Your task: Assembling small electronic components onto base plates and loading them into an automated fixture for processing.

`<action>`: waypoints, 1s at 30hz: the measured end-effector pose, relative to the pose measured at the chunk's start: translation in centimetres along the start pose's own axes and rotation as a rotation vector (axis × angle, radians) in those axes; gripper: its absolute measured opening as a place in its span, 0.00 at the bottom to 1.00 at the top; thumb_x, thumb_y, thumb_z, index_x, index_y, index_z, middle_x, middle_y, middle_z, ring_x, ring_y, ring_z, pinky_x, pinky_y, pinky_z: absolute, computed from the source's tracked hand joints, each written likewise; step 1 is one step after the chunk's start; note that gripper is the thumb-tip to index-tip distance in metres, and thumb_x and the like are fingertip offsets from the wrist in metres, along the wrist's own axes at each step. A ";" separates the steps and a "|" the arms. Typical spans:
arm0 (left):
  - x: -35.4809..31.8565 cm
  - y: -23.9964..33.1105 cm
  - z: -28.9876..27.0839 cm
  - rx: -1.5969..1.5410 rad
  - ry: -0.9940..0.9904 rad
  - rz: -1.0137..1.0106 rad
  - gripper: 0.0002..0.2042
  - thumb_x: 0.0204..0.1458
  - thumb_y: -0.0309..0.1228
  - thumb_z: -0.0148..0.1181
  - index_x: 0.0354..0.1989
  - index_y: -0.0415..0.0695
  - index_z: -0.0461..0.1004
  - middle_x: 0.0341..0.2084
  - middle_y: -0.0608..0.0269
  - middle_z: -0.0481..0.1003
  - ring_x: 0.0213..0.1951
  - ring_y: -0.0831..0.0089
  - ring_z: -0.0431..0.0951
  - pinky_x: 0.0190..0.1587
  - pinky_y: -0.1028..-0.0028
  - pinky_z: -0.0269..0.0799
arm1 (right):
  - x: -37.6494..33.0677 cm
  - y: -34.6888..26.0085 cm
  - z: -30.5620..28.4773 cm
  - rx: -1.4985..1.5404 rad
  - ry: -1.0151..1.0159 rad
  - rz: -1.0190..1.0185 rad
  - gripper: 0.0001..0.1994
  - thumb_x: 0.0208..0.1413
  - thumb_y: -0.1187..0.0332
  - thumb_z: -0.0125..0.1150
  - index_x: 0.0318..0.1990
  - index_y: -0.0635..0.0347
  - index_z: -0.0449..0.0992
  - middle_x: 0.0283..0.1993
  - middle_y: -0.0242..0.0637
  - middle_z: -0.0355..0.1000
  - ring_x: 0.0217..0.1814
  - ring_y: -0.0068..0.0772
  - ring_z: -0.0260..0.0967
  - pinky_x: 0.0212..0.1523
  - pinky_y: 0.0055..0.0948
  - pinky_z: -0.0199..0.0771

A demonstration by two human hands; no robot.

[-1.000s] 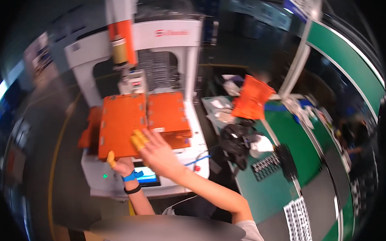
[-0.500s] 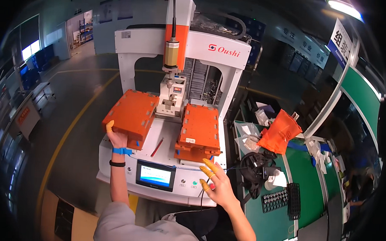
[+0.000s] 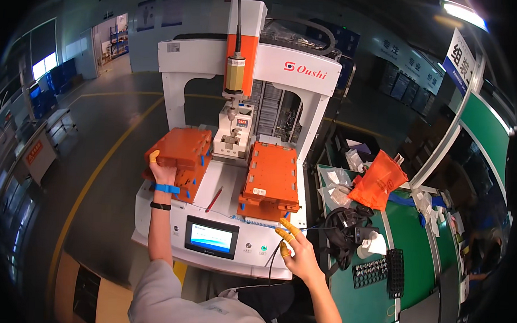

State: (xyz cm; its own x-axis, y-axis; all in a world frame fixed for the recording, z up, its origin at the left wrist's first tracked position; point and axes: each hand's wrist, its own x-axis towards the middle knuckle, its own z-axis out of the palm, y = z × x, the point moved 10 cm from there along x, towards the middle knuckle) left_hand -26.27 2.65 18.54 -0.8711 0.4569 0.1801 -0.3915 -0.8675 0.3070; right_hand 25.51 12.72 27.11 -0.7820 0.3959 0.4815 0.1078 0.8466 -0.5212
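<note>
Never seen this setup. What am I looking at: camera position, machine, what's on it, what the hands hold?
The view comes from a fisheye camera on the person's head, looking down. In front stands a white benchtop machine with an orange vertical tool head and a small screen. Two orange fixture trays lie on its deck. The left hand grips the left tray. The right hand, wearing yellow fingertip covers, is open near the machine's front edge, below the right tray, holding nothing. An orange bag sits on the green bench to the right.

Head camera looks down, close, onto the white machine (image 3: 241, 161).
</note>
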 end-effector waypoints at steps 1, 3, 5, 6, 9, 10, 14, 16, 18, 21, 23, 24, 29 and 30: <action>-0.2 -0.4 0.2 -0.001 0.000 -0.007 0.23 0.56 0.42 0.54 0.59 0.47 0.75 0.59 0.62 0.75 0.62 0.58 0.72 0.67 0.56 0.65 | -0.2 0.2 0.0 -0.026 0.013 -0.010 0.24 0.52 0.81 0.61 0.58 0.56 0.77 0.69 0.46 0.66 0.62 0.55 0.71 0.59 0.42 0.75; -0.6 -1.6 0.9 -0.052 -0.027 -0.080 0.23 0.56 0.41 0.54 0.59 0.48 0.75 0.59 0.62 0.75 0.62 0.58 0.72 0.66 0.56 0.66 | -0.3 0.5 -0.1 -0.055 0.027 -0.014 0.23 0.52 0.79 0.61 0.58 0.56 0.77 0.68 0.45 0.67 0.59 0.53 0.73 0.56 0.42 0.77; -0.2 -0.7 -0.4 -0.044 0.028 -0.053 0.23 0.56 0.42 0.54 0.59 0.48 0.75 0.59 0.62 0.75 0.62 0.58 0.72 0.65 0.56 0.66 | -0.4 1.0 0.1 0.004 -0.007 0.081 0.23 0.53 0.79 0.62 0.58 0.55 0.78 0.68 0.44 0.67 0.59 0.54 0.73 0.55 0.42 0.78; 0.0 0.0 -1.3 -0.038 0.077 -0.030 0.23 0.56 0.42 0.54 0.58 0.48 0.75 0.59 0.62 0.75 0.61 0.58 0.72 0.65 0.56 0.67 | -0.5 1.1 0.3 0.010 -0.015 0.081 0.23 0.53 0.79 0.62 0.58 0.55 0.78 0.68 0.44 0.67 0.59 0.54 0.73 0.55 0.42 0.78; 0.1 1.0 -1.8 0.026 0.115 0.008 0.23 0.56 0.43 0.54 0.58 0.48 0.75 0.59 0.62 0.75 0.61 0.58 0.73 0.64 0.57 0.69 | -1.1 1.8 0.0 0.064 0.004 0.114 0.23 0.53 0.81 0.61 0.58 0.58 0.78 0.68 0.48 0.68 0.65 0.56 0.68 0.64 0.42 0.71; 0.3 1.2 -1.8 0.033 0.120 0.005 0.23 0.56 0.43 0.54 0.58 0.48 0.75 0.59 0.62 0.75 0.61 0.58 0.73 0.64 0.57 0.69 | -1.3 1.9 -0.1 0.067 0.010 0.120 0.22 0.53 0.81 0.61 0.57 0.58 0.78 0.68 0.48 0.68 0.65 0.56 0.69 0.64 0.42 0.71; 0.1 1.4 -0.9 0.102 0.105 -0.035 0.24 0.55 0.44 0.53 0.58 0.47 0.75 0.59 0.62 0.75 0.60 0.58 0.73 0.62 0.58 0.71 | -1.7 2.7 0.0 0.085 0.015 0.139 0.23 0.52 0.82 0.60 0.57 0.58 0.78 0.67 0.49 0.68 0.65 0.56 0.69 0.64 0.42 0.71; 0.2 1.6 -0.6 0.144 0.101 -0.049 0.25 0.55 0.45 0.52 0.59 0.46 0.74 0.59 0.62 0.75 0.60 0.59 0.74 0.61 0.58 0.71 | -1.5 2.7 0.1 0.126 0.001 0.156 0.23 0.52 0.82 0.60 0.57 0.58 0.78 0.67 0.49 0.68 0.65 0.57 0.69 0.64 0.42 0.71; 0.4 2.1 -1.1 0.131 0.108 -0.059 0.26 0.57 0.48 0.51 0.60 0.47 0.73 0.61 0.62 0.74 0.61 0.57 0.72 0.63 0.56 0.70 | -1.4 2.4 0.5 0.123 0.000 0.110 0.23 0.52 0.82 0.60 0.57 0.58 0.78 0.67 0.49 0.68 0.65 0.57 0.69 0.63 0.42 0.71; -2.0 0.5 -0.3 0.291 0.248 -0.171 0.28 0.58 0.52 0.50 0.62 0.49 0.72 0.62 0.62 0.73 0.62 0.57 0.72 0.63 0.55 0.69 | -1.1 2.2 1.0 0.107 0.007 0.051 0.23 0.52 0.81 0.60 0.57 0.57 0.78 0.66 0.48 0.69 0.64 0.57 0.70 0.62 0.42 0.72; -2.3 0.4 0.3 0.332 0.189 -0.257 0.29 0.57 0.55 0.51 0.62 0.50 0.72 0.62 0.62 0.72 0.62 0.57 0.72 0.64 0.55 0.68 | -1.2 1.9 1.7 0.151 -0.043 0.057 0.22 0.53 0.81 0.60 0.57 0.57 0.78 0.65 0.47 0.70 0.62 0.56 0.71 0.60 0.41 0.74; -2.4 -0.2 0.8 0.369 0.128 -0.344 0.31 0.57 0.58 0.51 0.62 0.51 0.72 0.62 0.62 0.72 0.62 0.57 0.71 0.64 0.54 0.67 | -1.2 1.6 1.8 0.115 -0.018 -0.001 0.21 0.54 0.80 0.60 0.57 0.56 0.78 0.64 0.47 0.70 0.61 0.55 0.72 0.59 0.41 0.75; -1.0 1.4 -6.3 0.106 0.349 -0.265 0.35 0.55 0.56 0.62 0.66 0.49 0.65 0.66 0.58 0.65 0.66 0.56 0.66 0.70 0.49 0.59 | -2.5 0.8 2.3 0.163 -0.052 0.004 0.20 0.55 0.79 0.60 0.57 0.58 0.78 0.65 0.45 0.70 0.63 0.54 0.71 0.62 0.41 0.74; -0.9 1.0 -7.9 0.005 0.438 -0.195 0.31 0.57 0.53 0.62 0.62 0.43 0.70 0.63 0.56 0.71 0.64 0.56 0.70 0.69 0.53 0.63 | -2.7 0.8 2.0 0.147 -0.026 -0.040 0.21 0.55 0.79 0.60 0.57 0.58 0.77 0.66 0.45 0.70 0.63 0.53 0.71 0.63 0.40 0.73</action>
State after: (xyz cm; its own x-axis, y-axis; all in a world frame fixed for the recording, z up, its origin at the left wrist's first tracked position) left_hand -28.17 -0.16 11.30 -0.8252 0.4840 -0.2914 -0.5593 -0.7724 0.3009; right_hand 26.45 11.61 23.96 -0.7997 0.3519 0.4864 -0.0136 0.7994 -0.6007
